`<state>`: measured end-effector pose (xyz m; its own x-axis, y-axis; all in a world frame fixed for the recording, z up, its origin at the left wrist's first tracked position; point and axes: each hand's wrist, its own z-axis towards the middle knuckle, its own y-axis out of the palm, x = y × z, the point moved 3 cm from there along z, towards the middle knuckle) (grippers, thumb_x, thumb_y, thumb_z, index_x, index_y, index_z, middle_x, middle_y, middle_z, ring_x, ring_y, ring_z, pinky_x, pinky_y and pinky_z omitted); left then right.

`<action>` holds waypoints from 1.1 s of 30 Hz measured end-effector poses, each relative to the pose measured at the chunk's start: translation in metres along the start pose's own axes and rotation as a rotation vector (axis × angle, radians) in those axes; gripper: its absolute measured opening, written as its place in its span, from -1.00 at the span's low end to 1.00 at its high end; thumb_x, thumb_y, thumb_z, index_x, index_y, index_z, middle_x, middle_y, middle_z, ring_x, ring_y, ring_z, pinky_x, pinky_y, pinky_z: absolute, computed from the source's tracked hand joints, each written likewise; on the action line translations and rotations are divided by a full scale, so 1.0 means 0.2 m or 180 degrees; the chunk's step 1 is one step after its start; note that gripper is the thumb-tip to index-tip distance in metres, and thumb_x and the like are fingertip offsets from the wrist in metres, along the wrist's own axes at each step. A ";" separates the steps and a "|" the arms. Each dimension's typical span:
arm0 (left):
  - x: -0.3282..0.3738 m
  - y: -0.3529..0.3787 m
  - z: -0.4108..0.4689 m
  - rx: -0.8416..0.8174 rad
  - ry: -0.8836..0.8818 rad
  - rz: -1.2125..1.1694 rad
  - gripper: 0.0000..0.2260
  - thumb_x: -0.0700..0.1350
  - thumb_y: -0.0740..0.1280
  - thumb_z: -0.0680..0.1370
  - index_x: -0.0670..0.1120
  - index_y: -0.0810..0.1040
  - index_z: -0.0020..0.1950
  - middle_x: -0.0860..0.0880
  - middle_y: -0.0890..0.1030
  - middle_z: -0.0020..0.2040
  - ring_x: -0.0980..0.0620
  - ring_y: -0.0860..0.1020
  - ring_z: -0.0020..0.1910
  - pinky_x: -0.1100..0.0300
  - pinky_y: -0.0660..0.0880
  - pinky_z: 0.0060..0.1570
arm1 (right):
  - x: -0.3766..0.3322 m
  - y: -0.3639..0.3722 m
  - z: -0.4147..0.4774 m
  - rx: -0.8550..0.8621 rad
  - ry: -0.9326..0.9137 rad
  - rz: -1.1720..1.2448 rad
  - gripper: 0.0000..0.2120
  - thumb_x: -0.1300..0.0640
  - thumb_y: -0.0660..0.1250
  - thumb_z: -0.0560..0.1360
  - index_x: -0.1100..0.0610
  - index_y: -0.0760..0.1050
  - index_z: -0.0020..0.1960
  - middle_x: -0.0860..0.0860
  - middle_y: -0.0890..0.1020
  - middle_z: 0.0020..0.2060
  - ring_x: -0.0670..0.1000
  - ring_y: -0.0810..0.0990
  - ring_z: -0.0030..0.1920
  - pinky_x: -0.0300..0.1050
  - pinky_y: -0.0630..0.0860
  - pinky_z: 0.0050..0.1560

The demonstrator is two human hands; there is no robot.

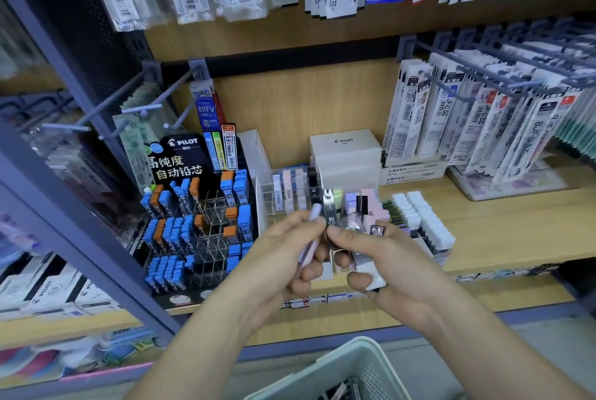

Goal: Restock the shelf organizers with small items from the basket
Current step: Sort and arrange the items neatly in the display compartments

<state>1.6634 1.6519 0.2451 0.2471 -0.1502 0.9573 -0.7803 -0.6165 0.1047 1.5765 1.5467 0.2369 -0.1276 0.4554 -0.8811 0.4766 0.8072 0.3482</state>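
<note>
Here, both hands meet in front of the shelf (483, 225). The left hand (283, 257) is closed round a lilac lead case (311, 235), held upright between thumb and fingers. The right hand (387, 264) pinches a black lead case (330, 212) marked HB just beside it, with more small cases bunched in the palm. Both forearms rise from the bottom edge, wrists bent inward. The basket (348, 364) sits below the hands; clear shelf organizers (290, 190) stand just behind them.
</note>
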 end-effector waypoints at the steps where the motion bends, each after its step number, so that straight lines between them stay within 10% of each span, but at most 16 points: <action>1: 0.00 -0.01 0.00 0.0069 0.0060 0.0069 -0.87 -0.01 0.28 0.59 -0.03 0.54 -0.08 -0.01 0.46 -0.33 0.10 0.31 -0.48 0.31 0.17 -0.54 | 0.01 0.00 0.00 0.0038 0.0024 0.0016 -0.95 0.24 0.45 0.41 0.21 0.63 -0.22 0.15 0.56 -0.29 -0.04 0.38 -0.38 -0.27 0.20 -0.53; 9: -0.03 -0.06 -0.01 0.0239 0.0229 0.1161 -0.69 0.11 0.10 0.63 -0.07 0.51 -0.02 0.02 0.31 -0.38 0.14 0.24 -0.50 0.30 0.23 -0.49 | 0.04 0.02 0.02 0.0365 0.0148 0.0323 -0.89 0.24 0.46 0.39 0.26 0.58 -0.15 0.08 0.49 -0.36 -0.04 0.37 -0.43 -0.27 0.18 -0.57; 14: -0.09 -0.09 -0.04 0.0033 0.0190 0.1587 -0.68 -0.08 0.08 0.67 0.36 0.42 0.21 0.05 0.58 -0.24 0.09 0.46 -0.41 0.32 0.37 -0.41 | 0.03 0.00 0.03 0.0608 0.0111 0.0435 -0.91 0.24 0.39 0.48 0.22 0.55 -0.20 0.07 0.55 -0.38 -0.06 0.42 -0.45 -0.30 0.20 -0.57; 18: -0.05 -0.10 -0.05 0.0249 0.0040 0.0886 -0.77 -0.10 0.17 0.64 0.07 0.63 0.06 0.00 0.43 -0.30 0.20 0.32 -0.54 0.43 0.33 -0.52 | 0.06 0.00 0.04 0.0616 0.0188 0.0407 -0.90 0.24 0.40 0.48 0.22 0.57 -0.21 0.06 0.54 -0.38 -0.07 0.40 -0.47 -0.29 0.19 -0.55; 20: -0.05 -0.09 -0.06 0.0274 0.0157 0.0823 -0.81 0.00 0.27 0.57 -0.03 0.64 0.03 0.14 0.45 -0.41 0.18 0.24 -0.56 0.39 0.50 -0.35 | 0.10 0.03 0.04 0.0507 0.0234 0.0400 -0.87 0.23 0.42 0.46 0.20 0.58 -0.26 0.06 0.53 -0.38 -0.07 0.39 -0.48 -0.29 0.19 -0.56; 21: -0.04 -0.09 -0.06 0.0289 0.0341 0.0879 -0.80 0.00 0.29 0.55 -0.08 0.63 0.00 0.18 0.48 -0.47 0.16 0.25 -0.55 0.38 0.42 0.08 | 0.11 0.04 0.04 0.0450 0.0255 0.0415 -0.88 0.23 0.43 0.45 0.20 0.58 -0.25 0.06 0.53 -0.38 -0.06 0.39 -0.47 -0.29 0.19 -0.56; 23: -0.03 -0.08 -0.08 0.0360 0.0661 0.1086 -0.85 -0.08 0.33 0.55 -0.12 0.64 -0.09 0.22 0.56 -0.44 0.31 0.45 -0.46 0.54 0.24 0.11 | 0.14 0.07 0.05 0.0364 0.0317 0.0465 -0.91 0.23 0.43 0.44 0.21 0.55 -0.21 0.07 0.50 -0.37 -0.06 0.38 -0.47 -0.29 0.20 -0.58; 29: 0.01 -0.24 -0.04 0.0562 0.0697 0.2490 -0.88 0.00 0.36 0.53 0.06 0.59 -0.20 0.01 0.58 -0.32 0.16 0.46 -0.42 0.41 0.37 -0.40 | 0.06 0.00 0.10 0.0538 -0.0005 0.0190 -0.94 0.22 0.44 0.46 0.15 0.56 -0.15 0.03 0.50 -0.38 -0.06 0.35 -0.47 -0.28 0.20 -0.56; 33: 0.05 -0.28 -0.02 0.0520 0.0730 0.2844 -0.92 0.01 0.31 0.56 0.11 0.55 -0.14 0.21 0.57 -0.26 0.32 0.49 -0.36 0.46 0.33 -0.36 | 0.03 -0.03 0.12 0.0494 -0.0034 -0.0434 -0.96 0.24 0.42 0.48 0.19 0.56 -0.10 0.09 0.62 -0.31 -0.04 0.38 -0.43 -0.24 0.24 -0.52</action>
<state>1.7065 1.6884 0.2498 -0.5381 -0.4753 0.6961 -0.5315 -0.4496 -0.7179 1.5929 1.5354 0.2209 -0.1913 0.3413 -0.9203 0.5839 0.7932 0.1728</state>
